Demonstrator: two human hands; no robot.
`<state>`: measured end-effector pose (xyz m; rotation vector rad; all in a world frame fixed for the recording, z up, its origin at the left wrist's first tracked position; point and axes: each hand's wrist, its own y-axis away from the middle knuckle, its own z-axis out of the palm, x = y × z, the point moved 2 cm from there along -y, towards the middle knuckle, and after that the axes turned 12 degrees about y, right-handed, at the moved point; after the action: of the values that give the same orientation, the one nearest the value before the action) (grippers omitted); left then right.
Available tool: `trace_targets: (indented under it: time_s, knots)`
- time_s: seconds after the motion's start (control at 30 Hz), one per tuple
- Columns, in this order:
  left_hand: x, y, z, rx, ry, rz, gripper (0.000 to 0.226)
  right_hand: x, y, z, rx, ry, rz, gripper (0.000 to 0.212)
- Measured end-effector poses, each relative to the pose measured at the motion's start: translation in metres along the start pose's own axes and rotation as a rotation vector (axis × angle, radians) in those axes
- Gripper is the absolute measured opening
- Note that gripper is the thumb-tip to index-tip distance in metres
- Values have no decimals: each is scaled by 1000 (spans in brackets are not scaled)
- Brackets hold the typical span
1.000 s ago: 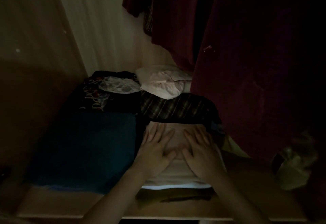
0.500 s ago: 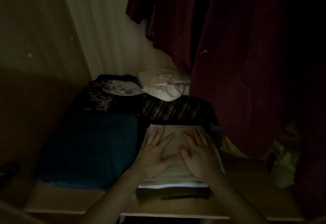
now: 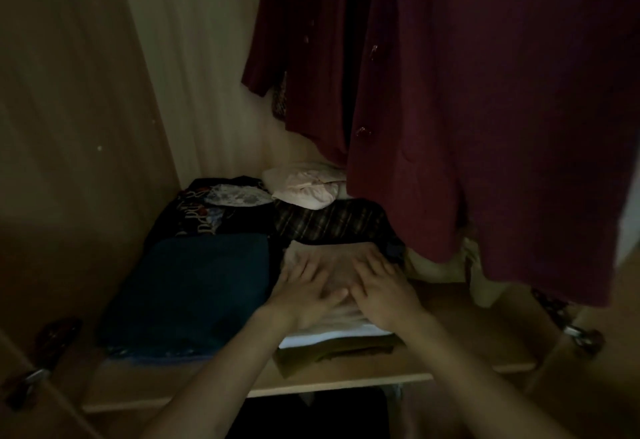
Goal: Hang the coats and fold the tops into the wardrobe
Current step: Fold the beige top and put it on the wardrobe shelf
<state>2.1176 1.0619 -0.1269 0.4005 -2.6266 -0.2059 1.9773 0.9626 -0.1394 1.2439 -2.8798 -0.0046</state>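
On the wardrobe shelf, a folded pale top lies on a small stack of folded clothes, with a white layer and an olive-brown one showing beneath its near edge. Both hands lie flat on this top, side by side, palms down. The left hand rests on the left half with its fingers spread and straight, pointing toward the back of the wardrobe; the right hand rests on the right half in the same way, its thumb close to the left thumb, perhaps touching it. Neither hand curls round the cloth; they press on it from above. The far part of the top shows beyond the fingertips, and the hands blur somewhat in the dim light.

Just left of the stack lies a folded dark blue garment, touching or nearly touching the stack. Behind the stack sits a folded plaid garment, and behind the blue one a black printed garment with a small lace piece on it. A pale pink bundle rests at the back. A dark red coat hangs above the right side of the shelf, its hem just beside the right hand, and a second dark red garment hangs behind it. Metal door handles show at the lower left and lower right.
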Motion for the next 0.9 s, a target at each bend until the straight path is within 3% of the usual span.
trace_targets:
  time_s: [0.03, 0.13, 0.3, 0.47, 0.63, 0.9]
  knots:
    - [5, 9, 1, 37, -1, 27, 76, 0, 10, -2, 11, 0, 20, 78]
    - [13, 33, 4, 121, -77, 90, 70, 1, 40, -13, 17, 2, 105, 63]
    - [24, 77, 13, 154, -157, 199, 64, -6, 99, -27, 59, 19, 144, 62]
    - [49, 114, 44, 50, -151, 296, 68, -9, 176, -26, 77, 27, 284, 62]
    - [94, 143, 79, 119, -175, 490, 66, -8, 262, -20, 69, 37, 449, 71]
    - [186, 195, 128, 23, -140, 754, 71, 13, 392, -25, 108, 30, 710, 59]
